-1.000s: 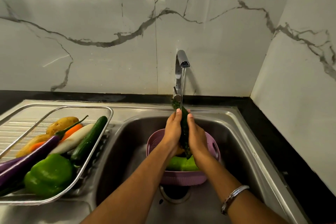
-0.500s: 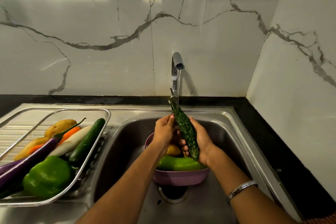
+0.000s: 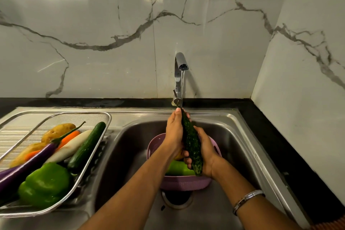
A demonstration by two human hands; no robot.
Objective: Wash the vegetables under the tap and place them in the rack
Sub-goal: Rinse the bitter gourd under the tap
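Observation:
A dark green bitter gourd (image 3: pixel 192 145) stands almost upright under the running tap (image 3: pixel 180 69), its tip in the water stream. My right hand (image 3: pixel 206 152) grips its lower half from the right. My left hand (image 3: pixel 174 132) lies along its upper left side, fingers fairly straight against it. Below them a pink colander (image 3: pixel 184 183) sits in the sink (image 3: pixel 130 142), holding a light green vegetable (image 3: pixel 178 169) and a yellowish one, mostly hidden. The wire rack (image 3: pixel 110 117) on the left drainboard holds a green pepper (image 3: pixel 44 185), cucumber (image 3: pixel 86 144), white radish, aubergines, carrots and potatoes.
The marble wall stands behind the tap and at the right. A black counter strip (image 3: pixel 280 145) runs along the sink's right side and back. The sink drain (image 3: pixel 177 200) lies under the colander's near edge. A bracelet circles my right wrist.
The gourd has turned from tilted to more upright and lifted closer to the tap. My left hand slid up along it toward the tip. My right hand keeps its grip on the lower part.

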